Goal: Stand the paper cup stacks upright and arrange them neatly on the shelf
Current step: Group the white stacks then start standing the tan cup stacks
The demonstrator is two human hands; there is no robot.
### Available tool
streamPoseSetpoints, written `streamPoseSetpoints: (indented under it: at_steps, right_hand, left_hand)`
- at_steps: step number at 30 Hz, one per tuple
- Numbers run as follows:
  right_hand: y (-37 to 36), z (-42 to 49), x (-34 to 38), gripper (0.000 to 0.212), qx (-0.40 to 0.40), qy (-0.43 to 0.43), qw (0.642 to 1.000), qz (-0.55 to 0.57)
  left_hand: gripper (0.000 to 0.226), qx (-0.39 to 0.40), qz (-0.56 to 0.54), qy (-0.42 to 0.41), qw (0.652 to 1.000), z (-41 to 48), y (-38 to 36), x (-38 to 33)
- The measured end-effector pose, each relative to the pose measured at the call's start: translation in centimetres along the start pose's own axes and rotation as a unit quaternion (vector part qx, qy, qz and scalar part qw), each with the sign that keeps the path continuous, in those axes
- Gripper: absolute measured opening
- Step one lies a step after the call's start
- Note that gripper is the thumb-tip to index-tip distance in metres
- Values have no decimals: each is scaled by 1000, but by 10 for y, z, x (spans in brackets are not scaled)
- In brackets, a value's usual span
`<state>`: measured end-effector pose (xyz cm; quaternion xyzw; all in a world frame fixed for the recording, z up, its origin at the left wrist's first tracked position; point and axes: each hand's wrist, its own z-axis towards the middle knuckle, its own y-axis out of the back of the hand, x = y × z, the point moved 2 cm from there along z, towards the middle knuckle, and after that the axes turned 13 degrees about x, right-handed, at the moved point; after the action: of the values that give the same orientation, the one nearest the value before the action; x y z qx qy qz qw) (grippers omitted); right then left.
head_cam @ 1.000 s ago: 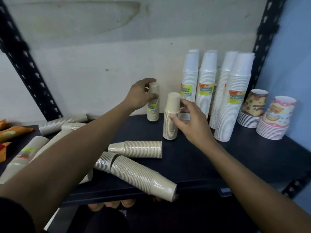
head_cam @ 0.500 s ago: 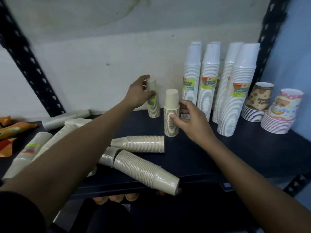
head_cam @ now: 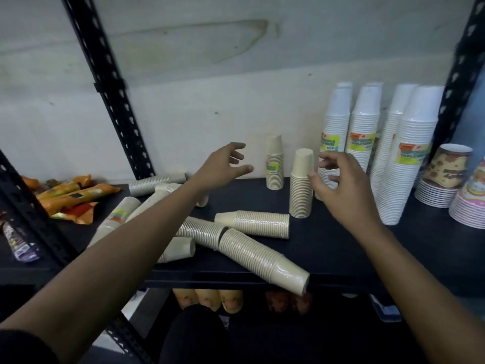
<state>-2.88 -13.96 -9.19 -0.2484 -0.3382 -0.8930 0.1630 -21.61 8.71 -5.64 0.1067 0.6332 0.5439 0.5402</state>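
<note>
Leftmost, a purple packet (head_cam: 19, 243) and some orange packets (head_cam: 76, 191) lie on the dark shelf (head_cam: 341, 245), which sits in a black slotted frame (head_cam: 105, 82) against a pale, stained wall (head_cam: 183, 48). Next come the fallen beige cup stacks. One (head_cam: 154, 183) lies along the back, and a labelled one (head_cam: 118, 214) lies partly under the left forearm. Further right, a short stack (head_cam: 258, 224) lies on its side mid-shelf, and a longer one (head_cam: 262, 257) lies slantwise with its closed end hanging over the front edge.

The left hand (head_cam: 223, 166) hovers above the shelf with its grip apart, fingers spread and holding nothing. It is just left of a small labelled beige stack (head_cam: 274, 164) that stands upright near the wall. A plain beige stack (head_cam: 301, 185) stands upright beside that one, a little nearer the front. The right hand (head_cam: 338, 185) is just right of the plain stack, its grip apart with fingers loosely curved and empty. Its thumb tip is at the stack's side, and I cannot tell whether it touches.

Tall white cup stacks (head_cam: 412, 158) stand upright further right. Two low stacks of patterned cups (head_cam: 443, 177) stand at the far end beside a blue wall (head_cam: 475, 101).
</note>
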Motion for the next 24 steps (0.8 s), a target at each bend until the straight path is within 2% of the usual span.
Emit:
streamPoseSetpoints:
  at_steps: [2,4,6,8,10,16,21,24]
  right_hand:
    - [2,0,17,34,-8,41,999,-18]
    - [1,1,32,28,16,75,997,-28]
    - [-6,5,42,29,117,76,990,-8]
    - [-18,11,49,37,249,55,967,-14]
    - [-32,16,51,43,322,54,945,-32]
    - [-63,25,58,51,394,71,913,-72]
    - [-81,24,63,55,449,71,880,-137]
    - [-85,25,64,60,475,51,864,-162]
  left_hand:
    - [68,-3,8,-8,1000,-24,4,-3]
    - [68,2,36,-23,999,-49,5,-6]
    - [65,7,70,-51,996,-77,2,-12]
    - [62,17,102,-82,991,-102,-5,-19]
    - [62,35,125,-107,986,-121,-14,-26]
    - [60,64,136,-144,978,-155,-35,-31]
    - [65,49,141,-172,974,-171,-38,-37]
    - [68,80,171,-201,961,-177,-44,-39]
